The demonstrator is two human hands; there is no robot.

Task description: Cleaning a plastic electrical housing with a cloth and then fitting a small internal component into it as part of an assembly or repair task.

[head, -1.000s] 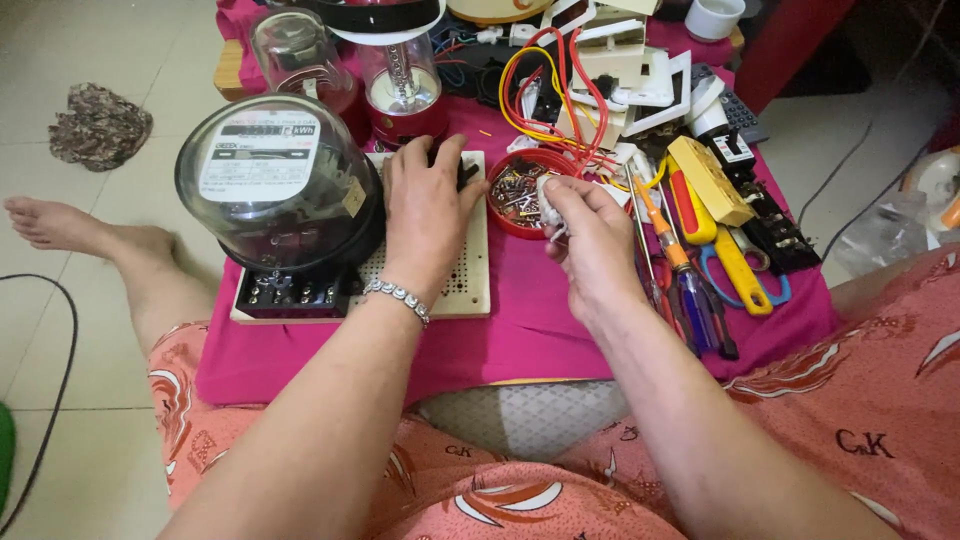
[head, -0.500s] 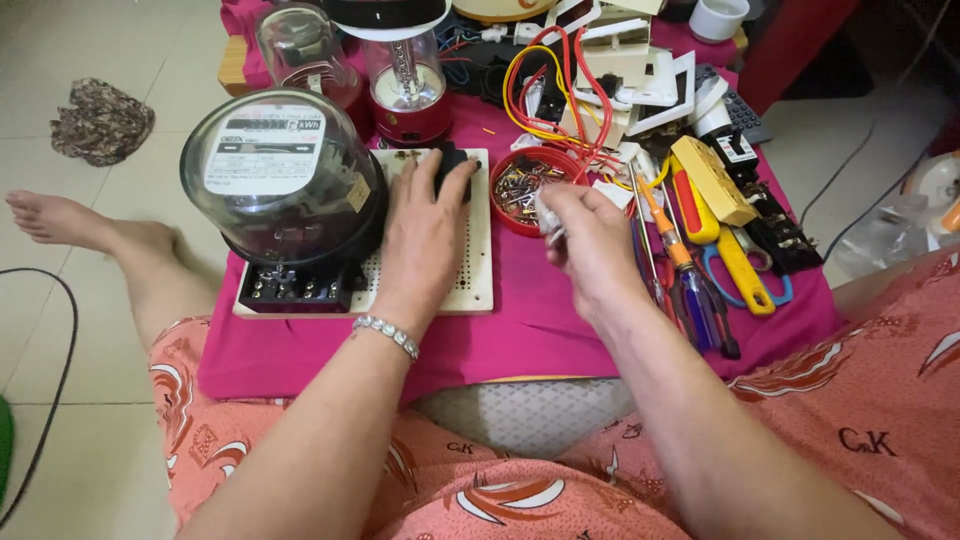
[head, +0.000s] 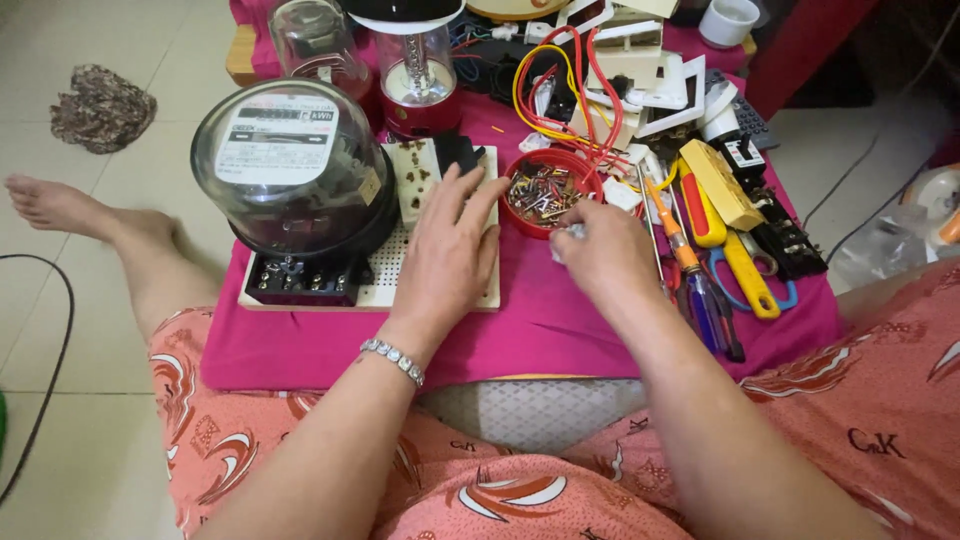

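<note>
On the low table, pink cloth [head: 560, 320] over it:
Left hand [head: 450, 250]: palm down, fingers spread and stretched forward, lying flat on the white perforated board [head: 440, 292]; fingertips reach the beige socket [head: 418, 180] and the black block [head: 462, 152] at the board's far edge. Open, gripping nothing.
Left arm: comes straight up from the lap, wrist level, silver bracelet [head: 393, 361] on the wrist.
Right hand [head: 600, 255]: knuckles up, fingers curled in, pinched on a small whitish piece [head: 572, 232] at the fingertips; what the piece is, cannot tell.
Right arm: angles in from the lower right, wrist bent slightly down.
Hands to each other: apart, side by side, not touching.
Red bowl [head: 548, 190]: full of small metal bits, just beyond the right hand, near the left fingertips.
Meter [head: 290, 170]: round, glass-domed, sits on the board's left part, just beside the left hand.
Tools [head: 720, 250]: screwdrivers and yellow-handled pliers, to the right of the right hand.
Wires [head: 560, 90]: red and yellow loops behind the bowl.
</note>
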